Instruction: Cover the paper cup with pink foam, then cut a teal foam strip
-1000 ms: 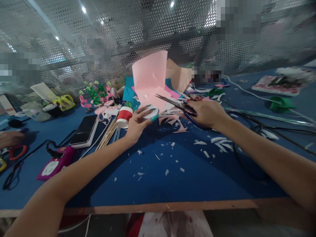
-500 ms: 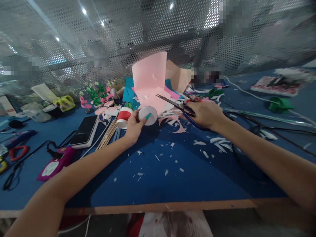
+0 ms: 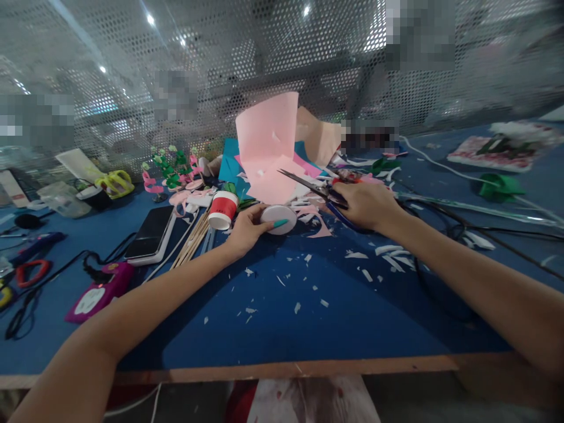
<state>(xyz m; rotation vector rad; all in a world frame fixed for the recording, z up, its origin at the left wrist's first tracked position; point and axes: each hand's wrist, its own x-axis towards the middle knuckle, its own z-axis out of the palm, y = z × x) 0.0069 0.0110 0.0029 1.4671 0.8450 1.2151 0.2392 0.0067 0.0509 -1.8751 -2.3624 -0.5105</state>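
Between thumb and fingers, my left hand [image 3: 247, 230] grips a white disc [image 3: 278, 215] by its left edge, the thumb lying across its face. My right hand [image 3: 368, 202] is closed around the handles of a pair of scissors [image 3: 311, 183], whose dark blades point left above the paper pile. The disc is apart from the blades, lower and nearer to me. Just left of my left hand is a red and white paper cup [image 3: 222, 210], tilted on its side. Behind both hands a curled pink sheet [image 3: 268, 132] stands upright.
White paper scraps [image 3: 324, 303] are scattered over the blue table [image 3: 264, 346]. Wooden sticks [image 3: 192, 239], a phone-like black-screened device [image 3: 151, 234] and a purple device [image 3: 100, 292] lie at left. Black cables [image 3: 489, 229] run along the right. A perforated metal panel [image 3: 273, 53] rises behind.
My left hand has moved the white disc right and slightly down, tipping it flatter. The right hand and the scissors have hardly moved.
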